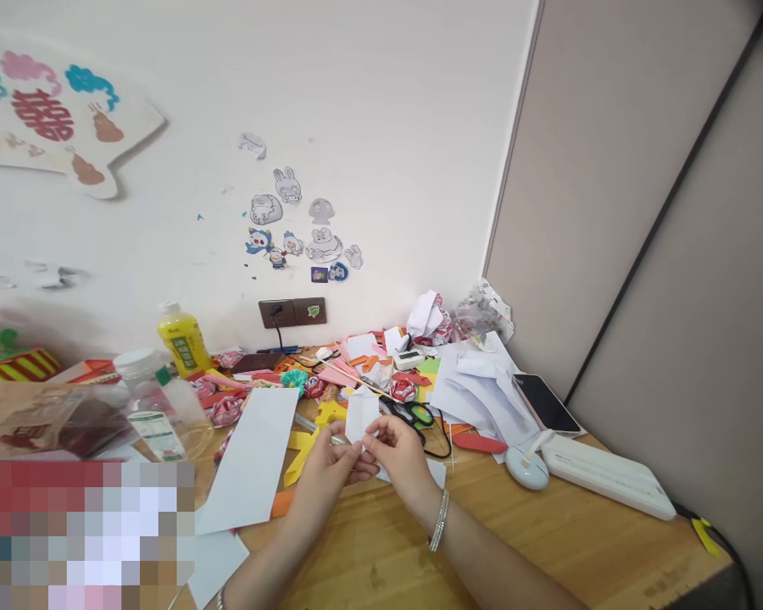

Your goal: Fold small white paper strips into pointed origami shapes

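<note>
Both my hands meet over the wooden desk (pixel 547 551) and pinch a small white piece of paper (pixel 360 415) that stands up between them. My left hand (pixel 327 474) grips its lower left part with closed fingers. My right hand (pixel 398 453), with a silver bracelet on the wrist, holds the lower right edge with thumb and fingers. A long white paper strip (pixel 254 457) lies just left of my left hand. Black-handled scissors (pixel 413 415) lie just behind my right hand. Yellow paper scraps (pixel 305 445) lie under my left hand.
Coloured paper scraps and crumpled wrappers (pixel 356 364) litter the back of the desk. A yellow bottle (pixel 183 339) and a clear plastic bottle (pixel 158 407) are at the left. A black phone (pixel 547 402), a white mouse (pixel 526 468) and a white keyboard (pixel 610 476) sit at the right.
</note>
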Motion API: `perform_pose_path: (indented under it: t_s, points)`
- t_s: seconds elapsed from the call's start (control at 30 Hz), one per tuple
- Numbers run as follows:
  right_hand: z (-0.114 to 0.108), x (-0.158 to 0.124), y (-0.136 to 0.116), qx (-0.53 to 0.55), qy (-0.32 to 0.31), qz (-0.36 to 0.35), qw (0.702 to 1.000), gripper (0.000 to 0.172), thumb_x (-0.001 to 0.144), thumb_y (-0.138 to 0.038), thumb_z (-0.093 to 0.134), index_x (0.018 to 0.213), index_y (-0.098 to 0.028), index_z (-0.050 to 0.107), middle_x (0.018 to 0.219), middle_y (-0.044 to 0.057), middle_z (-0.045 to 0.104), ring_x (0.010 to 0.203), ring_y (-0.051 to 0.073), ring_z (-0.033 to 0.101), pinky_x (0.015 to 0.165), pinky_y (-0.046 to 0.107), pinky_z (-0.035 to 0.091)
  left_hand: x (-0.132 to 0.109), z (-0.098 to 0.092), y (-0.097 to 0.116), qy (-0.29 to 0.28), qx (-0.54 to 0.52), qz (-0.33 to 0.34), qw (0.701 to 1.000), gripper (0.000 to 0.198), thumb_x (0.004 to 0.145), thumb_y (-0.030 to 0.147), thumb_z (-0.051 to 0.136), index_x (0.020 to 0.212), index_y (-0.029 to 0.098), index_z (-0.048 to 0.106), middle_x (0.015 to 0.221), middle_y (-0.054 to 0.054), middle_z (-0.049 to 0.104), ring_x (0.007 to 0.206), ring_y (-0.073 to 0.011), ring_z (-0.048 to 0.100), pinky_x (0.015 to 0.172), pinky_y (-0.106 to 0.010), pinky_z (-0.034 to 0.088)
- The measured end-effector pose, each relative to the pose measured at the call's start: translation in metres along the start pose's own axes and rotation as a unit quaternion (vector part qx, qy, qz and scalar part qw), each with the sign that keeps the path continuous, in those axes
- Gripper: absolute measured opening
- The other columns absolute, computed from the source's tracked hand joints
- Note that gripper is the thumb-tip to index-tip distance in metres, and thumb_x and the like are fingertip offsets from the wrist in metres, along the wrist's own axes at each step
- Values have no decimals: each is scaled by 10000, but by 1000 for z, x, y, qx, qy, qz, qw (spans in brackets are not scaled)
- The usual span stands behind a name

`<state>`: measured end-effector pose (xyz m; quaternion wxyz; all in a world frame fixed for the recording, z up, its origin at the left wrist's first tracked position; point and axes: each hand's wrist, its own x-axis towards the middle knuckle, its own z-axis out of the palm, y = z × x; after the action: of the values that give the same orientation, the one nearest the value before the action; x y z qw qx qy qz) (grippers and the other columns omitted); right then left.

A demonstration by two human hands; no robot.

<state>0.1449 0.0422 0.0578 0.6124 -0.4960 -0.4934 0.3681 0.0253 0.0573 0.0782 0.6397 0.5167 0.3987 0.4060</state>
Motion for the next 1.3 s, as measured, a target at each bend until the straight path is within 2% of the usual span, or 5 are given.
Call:
perform_pose_path:
  t_s: [0.23,0.53,0.97,1.17,1.3]
  points:
    - [-2,2,-3,-13,-21,-6,1000,120,658,-192,560,775,-167,556,639,-25,494,588,121,483,543,233,401,-2,-1,2,-17,79,122,989,435,711,350,564,1050,216,327,492,91,532,479,-136,563,507,-261,463]
    - [-1,-1,-3,4,-13,-7,1000,117,650,-174,549,767,-174,554,587,-51,397,544,107,443,503,221,418,-3,2,-2,-38,79,126,988,425,707,349,561,1025,223,309,488,99,510,457,-135,549,498,-260,432]
    - [-3,1,-6,56,-26,-11,998,364,706,-187,543,1041,-184,400,596,-49,559,571,137,578,586,261,456,1,-1,3,-3,36,82,996,370,617,389,612,858,196,410,452,78,536,423,-114,503,452,-225,388]
    - [-25,13,-8,-50,70,-90,992,336,805,-295,463,1121,-184,444,864,47,614,743,155,570,673,275,450,7,-12,4,-11,116,92,989,276,632,361,591,829,180,520,432,99,439,365,-76,398,396,-184,286]
    - [-39,21,-9,-79,-52,-78,993,237,803,-341,482,950,-190,590,866,35,621,760,162,569,660,267,452,8,-18,9,-30,149,79,985,248,641,399,599,705,160,577,435,93,388,366,-59,345,375,-175,236]
